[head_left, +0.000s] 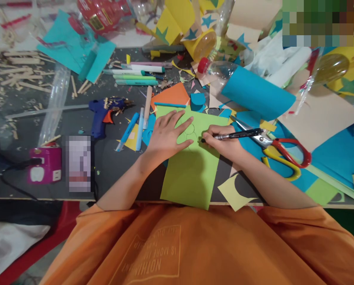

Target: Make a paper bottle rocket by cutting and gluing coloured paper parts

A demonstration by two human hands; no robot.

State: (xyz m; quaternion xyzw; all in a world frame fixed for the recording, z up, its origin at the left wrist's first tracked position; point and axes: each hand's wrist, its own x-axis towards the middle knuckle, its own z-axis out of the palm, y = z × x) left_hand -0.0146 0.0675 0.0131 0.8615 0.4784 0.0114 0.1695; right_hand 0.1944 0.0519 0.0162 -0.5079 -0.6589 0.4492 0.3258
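1. Smooth and rectangular, the lime-green paper sheet [185,178] lies on the dark tabletop [147,186], its near end at the table's edge.
2. Right of the sheet's near end, a pale-yellow paper scrap [233,194] has a curved bite cut out.
3. Farther right of the sheet lie metal-bladed scissors [276,143] with red and yellow looped handles.
4. At the sheet's right edge, the right hand [223,140] curls closed around a slim black pen [242,133], its tip toward the paper.
5. The left hand [169,132] rests palm down on the sheet, fingers spread wide, gripping nothing.
6. Thin rounded outlines mark the sheet between both hands.
7. Left of the sheet lies a blue plastic glue gun [98,118], wood splinters around its nozzle.
8. Beyond the sheet, rightward, a clear red-capped bottle [254,91], wrapped in blue paper, lies sideways.
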